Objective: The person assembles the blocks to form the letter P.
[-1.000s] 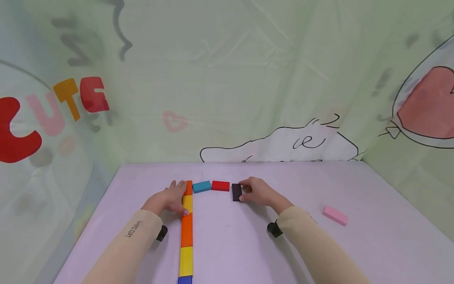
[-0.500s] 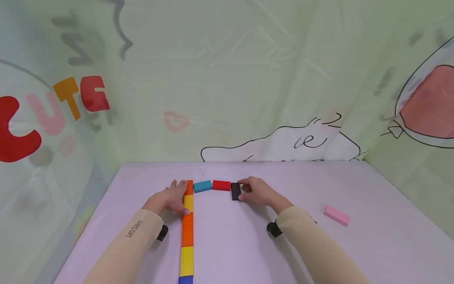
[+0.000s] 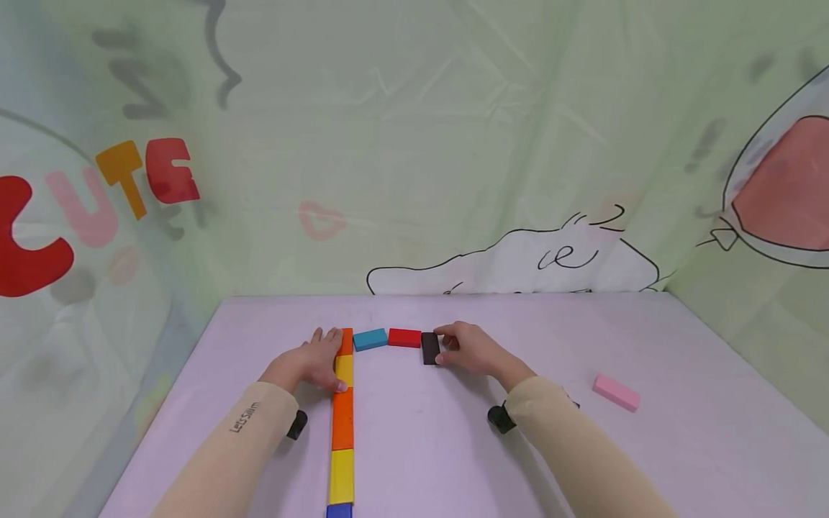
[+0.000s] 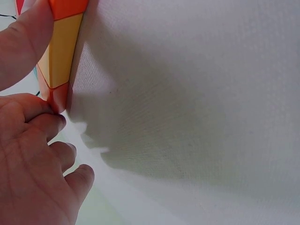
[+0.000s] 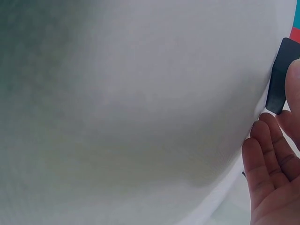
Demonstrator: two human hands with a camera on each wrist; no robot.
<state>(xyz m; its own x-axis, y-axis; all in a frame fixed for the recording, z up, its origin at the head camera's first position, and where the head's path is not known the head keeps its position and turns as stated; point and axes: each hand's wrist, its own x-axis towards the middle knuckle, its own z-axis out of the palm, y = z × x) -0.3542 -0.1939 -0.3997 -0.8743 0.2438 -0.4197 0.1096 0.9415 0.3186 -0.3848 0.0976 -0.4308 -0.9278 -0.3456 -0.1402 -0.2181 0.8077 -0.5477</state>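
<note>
My left hand (image 3: 316, 360) lies along the far end of a straight row of flat blocks. Its thumb touches the row where a yellow block (image 3: 345, 368) meets an orange block (image 3: 343, 419), and its fingertips are at the far orange block (image 3: 347, 340). In the left wrist view, the other fingers are loosely bent beside the row. A black block (image 3: 430, 349) is pinched by my right hand (image 3: 470, 349), thumb at its near end and index finger at its far end. The black block stands crosswise against the right end of a red block (image 3: 404, 337); a teal block (image 3: 370, 339) links red to the row.
Nearer me the row continues with a yellow block (image 3: 341, 476) and a blue block (image 3: 340, 511). A pink block (image 3: 616, 393) lies apart at the right on the lilac tabletop (image 3: 427, 446). A printed cloth backdrop (image 3: 414, 158) closes off the back and sides.
The right hand has slid the black block slightly left, closing its small gap to the red block. The left hand has stayed in place on the row.
</note>
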